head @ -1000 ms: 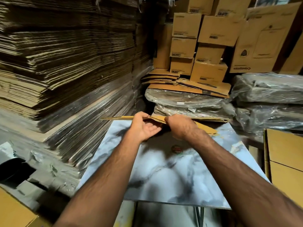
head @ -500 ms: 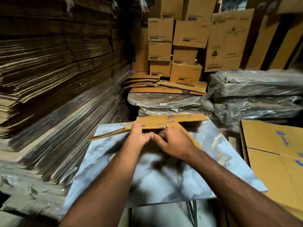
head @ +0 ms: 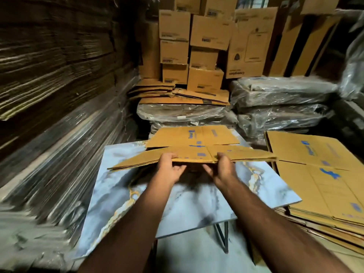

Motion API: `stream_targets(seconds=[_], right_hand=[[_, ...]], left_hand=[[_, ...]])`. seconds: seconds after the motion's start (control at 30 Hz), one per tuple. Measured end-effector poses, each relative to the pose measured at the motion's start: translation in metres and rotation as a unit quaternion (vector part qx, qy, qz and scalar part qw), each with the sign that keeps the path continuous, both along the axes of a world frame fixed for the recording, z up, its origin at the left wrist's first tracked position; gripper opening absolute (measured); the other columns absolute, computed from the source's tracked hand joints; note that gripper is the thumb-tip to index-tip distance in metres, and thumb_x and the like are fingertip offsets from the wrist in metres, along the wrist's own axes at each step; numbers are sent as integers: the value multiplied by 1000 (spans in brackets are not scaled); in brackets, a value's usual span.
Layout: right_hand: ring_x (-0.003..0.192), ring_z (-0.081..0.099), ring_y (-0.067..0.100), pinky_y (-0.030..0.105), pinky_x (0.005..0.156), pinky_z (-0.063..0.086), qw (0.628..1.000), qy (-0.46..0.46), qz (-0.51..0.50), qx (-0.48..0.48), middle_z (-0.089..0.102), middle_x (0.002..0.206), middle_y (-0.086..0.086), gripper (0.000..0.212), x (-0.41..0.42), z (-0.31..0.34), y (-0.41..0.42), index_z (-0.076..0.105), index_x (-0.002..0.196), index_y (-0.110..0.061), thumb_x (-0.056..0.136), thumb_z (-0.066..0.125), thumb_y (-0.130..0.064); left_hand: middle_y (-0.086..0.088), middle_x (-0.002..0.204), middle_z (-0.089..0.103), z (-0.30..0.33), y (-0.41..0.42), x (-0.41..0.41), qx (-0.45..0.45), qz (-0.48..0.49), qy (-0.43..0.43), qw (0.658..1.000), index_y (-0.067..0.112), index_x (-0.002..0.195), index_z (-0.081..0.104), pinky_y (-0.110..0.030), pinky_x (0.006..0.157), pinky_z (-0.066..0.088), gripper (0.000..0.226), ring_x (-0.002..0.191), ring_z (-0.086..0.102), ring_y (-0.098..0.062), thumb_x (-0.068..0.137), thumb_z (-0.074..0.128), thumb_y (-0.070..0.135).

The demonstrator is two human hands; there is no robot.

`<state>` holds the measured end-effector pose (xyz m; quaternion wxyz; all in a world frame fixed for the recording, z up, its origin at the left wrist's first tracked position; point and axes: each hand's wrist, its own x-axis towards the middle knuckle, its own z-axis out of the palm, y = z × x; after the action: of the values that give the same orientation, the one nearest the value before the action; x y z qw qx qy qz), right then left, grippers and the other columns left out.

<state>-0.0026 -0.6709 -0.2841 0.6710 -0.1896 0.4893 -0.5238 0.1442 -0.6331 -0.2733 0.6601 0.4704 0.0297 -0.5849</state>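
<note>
A flattened brown cardboard box (head: 197, 144) with blue print is held above the far part of a marble-patterned table (head: 189, 201). Its near edge is gripped by both hands, thumbs on top and fingers underneath. My left hand (head: 169, 168) holds the edge left of centre. My right hand (head: 222, 168) holds it right of centre. The box's flaps spread out to the left and right, and one flap lies folded toward the back.
A tall wall of stacked flat cardboard (head: 59, 85) fills the left. A pile of flattened printed boxes (head: 319, 178) lies to the right of the table. Plastic-wrapped bundles (head: 279, 103) and assembled cartons (head: 204, 36) stand behind. The table's metal leg (head: 224, 237) shows below.
The cardboard has been lifted and turned flatter toward me, its printed face now showing. My hands have moved apart along its near edge. The view has shifted to the right.
</note>
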Motion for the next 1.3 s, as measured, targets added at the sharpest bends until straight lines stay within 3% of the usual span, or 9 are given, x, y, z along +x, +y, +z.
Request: stream_targets(seconds=[0.1,0.2,0.3,0.4,0.53,0.73,0.9,1.0,1.3], right_hand=[[70,67,26,35,42,57,995,91,4,-28,68,95,15,25,-17,-5,1,57,117,-6,94,51,-2],[59,65,26,34,42,56,967,235,42,-86,66,88,12,29,-34,-10,3,55,120,-6,91,50,0],[73,62,30,33,52,53,884,421,113,-169,64,99,15,33,-48,-11,8,55,123,-2,90,49,-4],[76,55,27,30,64,40,779,553,126,-266,59,84,9,50,-51,-8,11,60,112,-5,70,41,-22],[71,54,27,29,63,36,739,579,105,-328,60,79,4,61,-51,8,8,58,124,-16,67,38,-19],[70,56,21,26,62,34,697,588,44,-408,61,80,-4,72,-72,12,3,51,140,-22,72,48,1],[64,57,31,29,57,32,682,610,-21,-402,59,70,2,59,-122,22,-13,57,123,-20,68,44,-6],[63,54,31,31,57,29,674,623,-59,-393,58,72,5,52,-160,29,-22,58,119,-11,69,45,-2],[92,59,40,33,66,34,621,679,-139,-366,66,110,20,64,-316,34,-86,52,138,-9,75,51,3]], left_hand=[[-14,109,59,-18,19,33,-11,48,-23,999,15,90,55,-47,88,53,11,85,60,-30,89,46,8],[-10,110,62,-29,34,63,-22,40,-84,995,18,97,57,-45,75,54,19,95,61,-28,89,47,4],[-8,105,67,-31,42,63,-24,-84,-190,978,13,109,57,-41,66,58,22,86,66,-22,94,47,2],[-7,100,68,-19,41,52,-31,-156,-295,942,10,110,58,-34,58,57,22,85,66,-19,94,48,0],[-3,91,68,-9,34,43,-57,-140,-352,924,14,89,56,-35,68,58,19,79,65,-15,94,48,-2],[-9,94,69,3,9,28,-88,-138,-408,898,14,98,58,-28,55,54,15,80,65,-20,91,51,2],[-10,97,69,23,-23,-17,-104,-173,-432,879,15,90,62,-40,70,55,21,95,66,-32,73,61,27],[-10,96,68,34,-45,-56,-135,-194,-428,872,13,94,63,-38,69,55,17,90,65,-29,80,61,23],[-4,94,65,37,-143,-213,-172,-236,-405,867,18,85,56,-46,82,55,8,96,64,-29,91,57,13]])
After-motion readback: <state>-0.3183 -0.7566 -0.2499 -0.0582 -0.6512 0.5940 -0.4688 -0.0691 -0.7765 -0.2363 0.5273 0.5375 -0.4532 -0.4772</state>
